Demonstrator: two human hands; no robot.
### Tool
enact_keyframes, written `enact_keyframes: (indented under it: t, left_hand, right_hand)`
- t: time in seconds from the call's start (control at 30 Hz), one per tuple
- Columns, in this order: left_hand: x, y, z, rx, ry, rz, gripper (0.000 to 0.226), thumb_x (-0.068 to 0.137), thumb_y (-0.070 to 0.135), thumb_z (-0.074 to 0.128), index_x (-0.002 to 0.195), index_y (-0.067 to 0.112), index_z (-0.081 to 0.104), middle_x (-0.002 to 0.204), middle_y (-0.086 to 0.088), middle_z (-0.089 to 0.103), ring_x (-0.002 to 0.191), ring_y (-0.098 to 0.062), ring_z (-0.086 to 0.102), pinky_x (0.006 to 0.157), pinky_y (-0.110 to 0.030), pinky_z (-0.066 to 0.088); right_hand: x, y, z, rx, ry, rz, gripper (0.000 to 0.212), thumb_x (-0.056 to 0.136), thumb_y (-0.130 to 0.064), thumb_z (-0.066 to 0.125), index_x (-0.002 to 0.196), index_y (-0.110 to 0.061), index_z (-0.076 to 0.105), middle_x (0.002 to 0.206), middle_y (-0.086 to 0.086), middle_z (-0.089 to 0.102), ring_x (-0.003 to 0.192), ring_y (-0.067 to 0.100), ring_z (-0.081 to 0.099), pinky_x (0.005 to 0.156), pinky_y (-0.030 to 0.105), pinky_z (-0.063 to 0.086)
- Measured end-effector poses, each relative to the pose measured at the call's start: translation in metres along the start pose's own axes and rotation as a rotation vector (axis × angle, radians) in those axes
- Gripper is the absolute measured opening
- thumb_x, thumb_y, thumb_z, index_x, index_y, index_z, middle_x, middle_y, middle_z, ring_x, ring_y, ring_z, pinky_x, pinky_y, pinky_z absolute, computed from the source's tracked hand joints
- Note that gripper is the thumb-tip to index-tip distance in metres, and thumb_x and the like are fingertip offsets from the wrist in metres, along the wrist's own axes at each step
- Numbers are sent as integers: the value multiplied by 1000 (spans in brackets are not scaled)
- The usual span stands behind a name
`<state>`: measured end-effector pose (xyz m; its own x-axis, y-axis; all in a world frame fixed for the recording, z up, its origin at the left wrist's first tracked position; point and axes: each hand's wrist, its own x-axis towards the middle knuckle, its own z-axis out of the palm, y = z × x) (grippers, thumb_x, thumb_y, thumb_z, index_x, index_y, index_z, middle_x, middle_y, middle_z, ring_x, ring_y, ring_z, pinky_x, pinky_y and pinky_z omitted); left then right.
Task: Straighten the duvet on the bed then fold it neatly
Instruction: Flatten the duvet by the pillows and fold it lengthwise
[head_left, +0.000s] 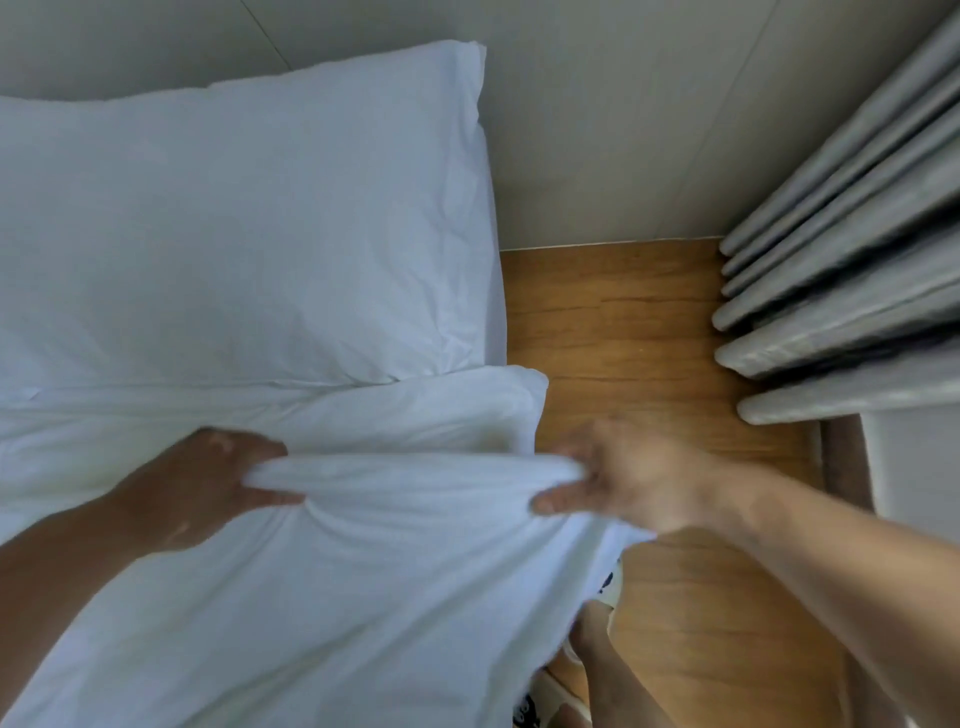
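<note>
Plain white duvet (pillow adjacent)

Duvet plain white. Pillow plain white, faint bluish shade. Floor warm orange-brown wood grain. Curtain grey, pleated. Wall pale cream. Slipper white with black marks.

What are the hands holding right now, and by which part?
Both hold the white duvet by a bunched ridge near its top edge, just below the pillow: the left hand further in, the right hand near its side edge.
</note>
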<state>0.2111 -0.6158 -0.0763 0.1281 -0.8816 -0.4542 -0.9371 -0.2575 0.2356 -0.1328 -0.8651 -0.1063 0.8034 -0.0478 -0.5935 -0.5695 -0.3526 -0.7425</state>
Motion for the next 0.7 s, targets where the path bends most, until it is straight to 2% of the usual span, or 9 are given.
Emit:
enact_keyframes:
  t: [0.07,0.1,0.2,0.33,0.4,0.47,0.53,0.63,0.7]
  left_hand:
    - [41,12,-27,118,89,217,52,98,65,28,88,46,76,88,2,72,75,-21,71,68,-30,55]
    - [61,14,-33,68,51,130,43,89,75,34,88,53,71,86,6,68,75,-20,67,69,-30,53]
    - [100,11,-5,1,-52,-173,84,52,103,34,100,41,63,94,9,61,94,-20,63,84,-35,50]
    - [84,-21,31,123,-278,-348,108,53,97,28,143,39,41,146,9,50,134,-19,48,111,-40,37]
    - [65,-44,24,157,-309,-466,101,60,92,29,146,40,34,149,9,47,137,-18,45,111,-42,33]
    - [50,-62,22,246,-312,-517,82,78,83,37,146,37,33,147,8,49,136,-19,44,110,-46,33]
    - [48,-62,25,281,-275,-517,68,89,70,40,145,31,38,143,4,53,133,-21,48,108,-44,37]
    - [59,-44,27,144,-32,-469,47,93,40,61,134,18,55,130,-7,64,119,-31,61,96,-43,47]
    - [62,-39,23,146,207,-351,27,83,17,72,108,9,65,102,-14,71,93,-38,69,80,-47,53]
  right_hand:
    - [10,14,-42,16,91,42,43,82,-58,72,81,-16,67,63,-7,59,55,4,51,52,19,37]
    - [22,26,-54,11,131,76,46,81,-58,74,80,-13,66,63,-6,57,55,5,49,53,24,38]
    - [66,61,-47,-76,129,225,42,82,-59,72,80,-19,62,78,-5,62,72,14,57,62,31,44]
    - [106,86,-19,-144,107,300,33,83,-64,67,73,-36,50,87,-8,60,86,17,60,64,30,42]
    - [110,80,-15,-174,168,233,31,80,-67,66,87,-38,59,92,-13,61,92,15,61,69,29,44]
    - [110,63,-5,-176,269,114,54,77,-76,62,119,-41,60,109,-21,60,106,9,56,84,30,43]
    - [116,45,4,-185,310,31,61,81,-75,59,131,-40,56,119,-19,63,112,9,57,88,30,38]
    - [125,33,0,-202,261,29,13,93,-54,61,100,-43,63,89,-16,65,85,2,59,72,23,34]
    - [126,38,-11,-112,261,65,27,92,-48,67,70,-44,51,69,-15,57,66,0,53,60,18,33]
